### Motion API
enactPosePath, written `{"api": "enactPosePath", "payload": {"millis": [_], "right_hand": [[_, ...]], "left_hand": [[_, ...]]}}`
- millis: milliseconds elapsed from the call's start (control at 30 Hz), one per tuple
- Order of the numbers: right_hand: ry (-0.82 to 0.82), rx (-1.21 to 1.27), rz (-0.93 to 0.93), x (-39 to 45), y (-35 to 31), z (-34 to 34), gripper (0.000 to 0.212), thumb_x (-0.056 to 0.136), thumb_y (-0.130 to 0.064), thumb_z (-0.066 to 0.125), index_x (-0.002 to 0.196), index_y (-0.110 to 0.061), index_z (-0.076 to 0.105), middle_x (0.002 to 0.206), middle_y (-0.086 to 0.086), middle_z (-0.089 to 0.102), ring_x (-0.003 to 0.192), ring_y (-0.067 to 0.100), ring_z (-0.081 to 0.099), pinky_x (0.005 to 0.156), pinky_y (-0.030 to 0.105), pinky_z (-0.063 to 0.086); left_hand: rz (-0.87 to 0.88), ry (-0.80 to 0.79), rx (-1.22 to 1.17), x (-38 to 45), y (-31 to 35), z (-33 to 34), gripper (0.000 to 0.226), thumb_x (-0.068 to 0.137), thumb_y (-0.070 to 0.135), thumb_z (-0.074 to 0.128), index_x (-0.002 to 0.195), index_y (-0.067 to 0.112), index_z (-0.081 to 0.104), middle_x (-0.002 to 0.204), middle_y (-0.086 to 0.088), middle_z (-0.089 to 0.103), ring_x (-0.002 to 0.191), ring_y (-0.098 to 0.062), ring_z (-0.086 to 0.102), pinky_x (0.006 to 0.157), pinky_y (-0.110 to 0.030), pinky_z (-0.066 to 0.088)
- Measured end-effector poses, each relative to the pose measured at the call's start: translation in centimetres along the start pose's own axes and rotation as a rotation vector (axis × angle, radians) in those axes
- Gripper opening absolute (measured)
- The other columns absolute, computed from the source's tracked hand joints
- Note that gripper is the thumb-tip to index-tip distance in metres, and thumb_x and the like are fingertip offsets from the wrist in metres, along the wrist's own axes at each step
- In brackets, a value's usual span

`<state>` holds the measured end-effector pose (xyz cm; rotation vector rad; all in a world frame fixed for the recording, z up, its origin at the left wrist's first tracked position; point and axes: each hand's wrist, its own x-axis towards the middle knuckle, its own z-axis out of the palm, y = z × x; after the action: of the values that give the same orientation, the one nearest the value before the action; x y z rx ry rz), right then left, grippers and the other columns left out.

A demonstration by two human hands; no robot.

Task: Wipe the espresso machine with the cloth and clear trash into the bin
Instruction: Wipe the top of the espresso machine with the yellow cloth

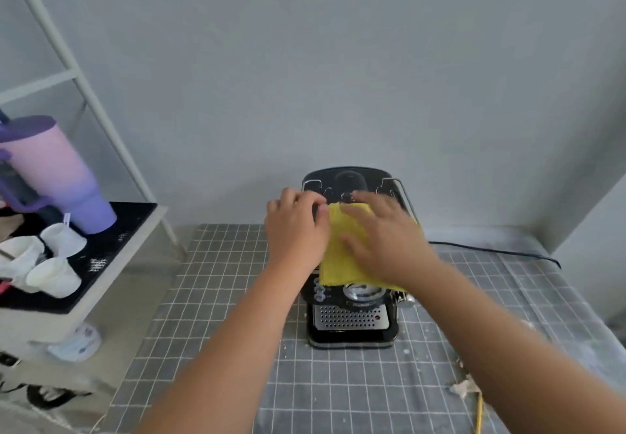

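A black espresso machine (350, 323) with a perforated steel drip tray stands on the grey checked table. A yellow cloth (333, 257) lies spread over its top. My right hand (382, 240) rests flat on the cloth, fingers apart, pressing it onto the machine. My left hand (294, 230) grips the machine's upper left edge, its fingers curled over the top next to the cloth. A crumpled scrap of trash (465, 387) lies on the table at the right, with small crumbs around it. No bin is in view.
The grey checked table (216, 349) meets the wall behind. A black cable (501, 253) runs off to the right. Left of the table, a white shelf (111, 284) carries a pink-purple tumbler (57, 176) and several white cups (56, 276). A yellow cord (479, 413) hangs at the front right.
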<state>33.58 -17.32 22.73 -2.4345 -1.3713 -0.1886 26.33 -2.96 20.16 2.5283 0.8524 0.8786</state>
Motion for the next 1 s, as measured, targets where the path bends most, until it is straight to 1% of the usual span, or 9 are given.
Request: {"api": "enactPosePath", "payload": {"millis": [100,200,333,467,600,733,833,933,1000], "right_hand": [[-0.317,-0.001,-0.015,-0.7,0.0,1.5,0.077,0.091,-0.066,0.035,0.154,-0.027,0.012,0.162,-0.004,-0.006,0.149,0.022,-0.008,0.119,0.042,-0.001],[-0.390,0.037,-0.068,-0.1,0.0,1.5,0.075,0.094,-0.062,0.033,0.154,-0.026,0.007,0.161,-0.010,-0.011,0.147,0.023,-0.018,0.118,0.044,-0.006],[-0.432,0.143,-0.102,1.9,0.4,1.6,0.056,0.101,-0.042,0.033,0.153,-0.026,0.020,0.161,-0.013,0.006,0.148,0.025,-0.013,0.117,0.046,-0.006],[-0.440,0.197,-0.130,4.4,0.6,1.9,0.049,0.101,-0.028,0.039,0.150,-0.026,0.032,0.159,-0.013,0.021,0.149,0.021,-0.002,0.118,0.042,-0.006],[-0.445,0.184,-0.139,6.7,0.7,2.1,0.048,0.100,-0.027,0.042,0.148,-0.026,0.036,0.155,-0.006,0.034,0.149,0.018,0.010,0.118,0.038,0.000],[-0.403,0.155,-0.040,8.4,1.1,1.2,0.047,0.102,-0.027,0.038,0.149,-0.025,0.033,0.158,-0.004,0.026,0.148,0.021,0.011,0.116,0.034,0.007],[-0.348,0.217,0.077,8.6,1.4,1.6,0.048,0.101,-0.027,0.040,0.149,-0.022,0.033,0.158,0.003,0.025,0.148,0.024,0.014,0.118,0.042,0.016],[-0.263,0.273,0.208,7.1,1.1,1.9,0.052,0.099,-0.027,0.042,0.150,-0.021,0.029,0.158,0.012,0.023,0.140,0.034,0.032,0.111,0.042,0.031],[-0.258,0.270,0.169,4.8,0.3,1.6,0.050,0.100,-0.021,0.041,0.149,-0.017,0.032,0.158,0.009,0.025,0.142,0.031,0.029,0.112,0.041,0.027]], "left_hand": [[-0.121,-0.033,-0.227,0.8,-0.8,0.5,0.025,0.097,0.023,0.042,0.115,0.023,0.060,0.123,0.000,0.054,0.115,-0.024,0.047,0.097,-0.031,0.033],[-0.227,-0.090,-0.399,1.9,-1.0,0.5,0.031,0.099,0.019,0.038,0.124,0.019,0.056,0.134,-0.001,0.050,0.126,-0.022,0.044,0.106,-0.034,0.034],[-0.321,-0.178,-0.472,3.0,-0.4,0.9,0.038,0.101,0.018,0.034,0.135,0.019,0.049,0.143,0.000,0.046,0.134,-0.018,0.040,0.112,-0.037,0.031],[-0.355,-0.174,-0.499,2.8,-0.3,1.5,0.042,0.100,0.015,0.030,0.139,0.020,0.045,0.146,-0.001,0.045,0.136,-0.019,0.038,0.113,-0.040,0.030],[-0.418,-0.155,-0.482,2.8,-0.6,1.8,0.044,0.100,0.012,0.031,0.142,0.020,0.043,0.145,-0.004,0.046,0.133,-0.022,0.041,0.110,-0.035,0.032],[-0.431,-0.174,-0.436,2.6,-0.4,1.7,0.044,0.101,0.013,0.029,0.144,0.023,0.039,0.145,-0.007,0.045,0.131,-0.024,0.042,0.102,-0.031,0.034],[-0.431,-0.188,-0.432,2.6,-0.4,1.6,0.045,0.102,0.015,0.028,0.145,0.025,0.036,0.146,-0.009,0.043,0.130,-0.025,0.044,0.098,-0.030,0.036],[-0.415,-0.183,-0.429,2.5,-0.4,1.6,0.046,0.102,0.013,0.027,0.145,0.026,0.036,0.144,-0.010,0.045,0.127,-0.024,0.045,0.092,-0.027,0.036],[-0.415,-0.173,-0.438,2.5,-0.5,1.6,0.046,0.102,0.013,0.027,0.145,0.026,0.037,0.144,-0.009,0.045,0.127,-0.024,0.045,0.090,-0.025,0.034]]}}
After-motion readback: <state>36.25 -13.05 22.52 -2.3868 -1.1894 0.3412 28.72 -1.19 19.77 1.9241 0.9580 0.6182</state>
